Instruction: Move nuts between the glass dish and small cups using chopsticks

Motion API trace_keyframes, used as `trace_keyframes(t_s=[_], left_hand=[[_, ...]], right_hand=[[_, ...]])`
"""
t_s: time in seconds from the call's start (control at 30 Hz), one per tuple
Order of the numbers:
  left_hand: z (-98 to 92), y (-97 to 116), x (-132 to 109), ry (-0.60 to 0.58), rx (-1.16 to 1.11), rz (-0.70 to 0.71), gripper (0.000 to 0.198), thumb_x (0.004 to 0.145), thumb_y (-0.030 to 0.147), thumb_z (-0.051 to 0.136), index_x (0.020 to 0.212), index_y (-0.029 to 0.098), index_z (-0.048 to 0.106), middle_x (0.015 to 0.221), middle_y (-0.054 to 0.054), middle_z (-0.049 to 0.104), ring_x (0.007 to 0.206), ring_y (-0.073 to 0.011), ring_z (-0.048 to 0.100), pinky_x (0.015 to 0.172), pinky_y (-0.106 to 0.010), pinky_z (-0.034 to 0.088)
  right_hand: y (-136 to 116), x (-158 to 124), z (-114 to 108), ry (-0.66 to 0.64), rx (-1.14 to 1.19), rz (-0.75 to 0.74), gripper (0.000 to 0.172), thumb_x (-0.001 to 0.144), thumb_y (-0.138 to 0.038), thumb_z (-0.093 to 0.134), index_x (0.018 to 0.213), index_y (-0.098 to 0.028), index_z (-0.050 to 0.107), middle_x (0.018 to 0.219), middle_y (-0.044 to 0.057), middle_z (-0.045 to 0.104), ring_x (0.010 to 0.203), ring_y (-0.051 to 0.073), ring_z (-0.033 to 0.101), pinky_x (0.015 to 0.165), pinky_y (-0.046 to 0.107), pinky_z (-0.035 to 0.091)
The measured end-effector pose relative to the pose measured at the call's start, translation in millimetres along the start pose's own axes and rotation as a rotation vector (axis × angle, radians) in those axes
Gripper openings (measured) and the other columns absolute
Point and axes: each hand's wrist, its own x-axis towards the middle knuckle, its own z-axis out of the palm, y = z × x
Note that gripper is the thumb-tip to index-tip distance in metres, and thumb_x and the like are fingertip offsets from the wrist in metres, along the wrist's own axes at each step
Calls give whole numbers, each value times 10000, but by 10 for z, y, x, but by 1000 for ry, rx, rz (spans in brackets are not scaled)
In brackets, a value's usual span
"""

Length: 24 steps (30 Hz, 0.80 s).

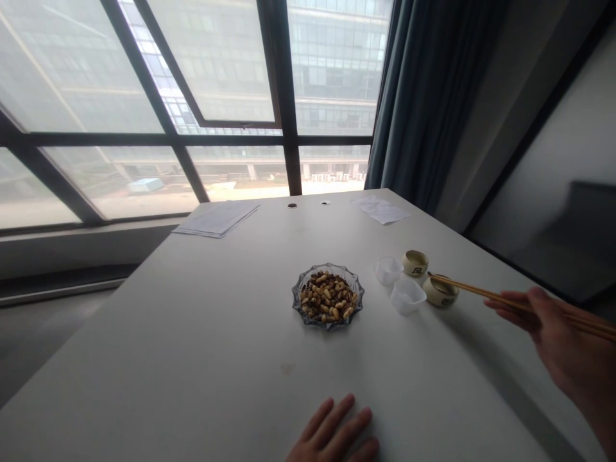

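My right hand is closed around a pair of wooden chopsticks, whose tips are over the nearer ceramic cup. A small dark bit shows at the tips, too small to name. My left hand lies on the table near the bottom edge, fingers spread, holding nothing. Ahead of it stands a scalloped glass bowl filled with peanuts and darker small pieces. Between bowl and cups sit two translucent plastic cups. Another ceramic cup stands just behind the nearer one.
On the white table, a stack of papers lies at the far left and loose sheets at the far right. Two round holes are near the back edge. Behind are windows and a dark blue curtain.
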Motion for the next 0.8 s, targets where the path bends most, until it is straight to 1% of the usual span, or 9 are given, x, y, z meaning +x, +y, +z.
trace_keyframes(t_s=[0.1,0.17,0.3,0.4,0.5,0.63,0.8], left_hand=[[-28,-14,10,0,23,21,393,1011,409,608,1398,340,609,1558,34,497,1464,-196,428,1243,-379,283],[-33,-21,12,11,11,26,405,1002,406,620,1400,334,608,1570,23,481,1482,-204,397,1245,-386,275],[-34,-25,15,16,-26,18,430,985,384,650,1407,320,602,1585,9,459,1506,-205,349,1249,-376,256],[-47,-25,19,11,-33,16,414,991,373,645,1399,313,608,1583,11,462,1513,-200,331,1254,-373,233],[-48,-27,20,8,-25,21,404,998,371,634,1398,314,611,1577,12,471,1509,-200,340,1256,-379,230],[-22,-33,15,8,-3,30,411,1008,385,614,1413,320,598,1575,19,475,1499,-200,363,1256,-383,228],[-12,-37,13,14,-8,28,418,997,407,626,1405,319,602,1581,15,468,1484,-202,394,1251,-377,261]], right_hand=[[45,36,-123,50,-27,19,269,851,-460,767,802,-195,781,802,134,764,712,262,782,806,357,666],[66,62,-167,72,-51,28,299,810,-473,800,804,-175,772,800,151,759,700,278,778,778,385,674],[139,131,-262,69,-102,72,341,750,-521,815,801,-188,760,801,121,764,673,282,771,706,410,687],[150,169,-349,59,-113,111,275,761,-478,824,801,-210,772,816,134,763,660,255,766,699,359,675],[93,177,-416,77,-108,122,203,789,-418,819,773,-219,782,815,152,752,647,228,760,710,311,654],[44,156,-411,83,-108,94,198,811,-416,795,750,-227,785,805,137,754,646,234,757,697,327,656],[126,127,-289,61,-97,31,309,743,-491,832,799,-192,777,788,103,758,634,220,756,687,306,664]])
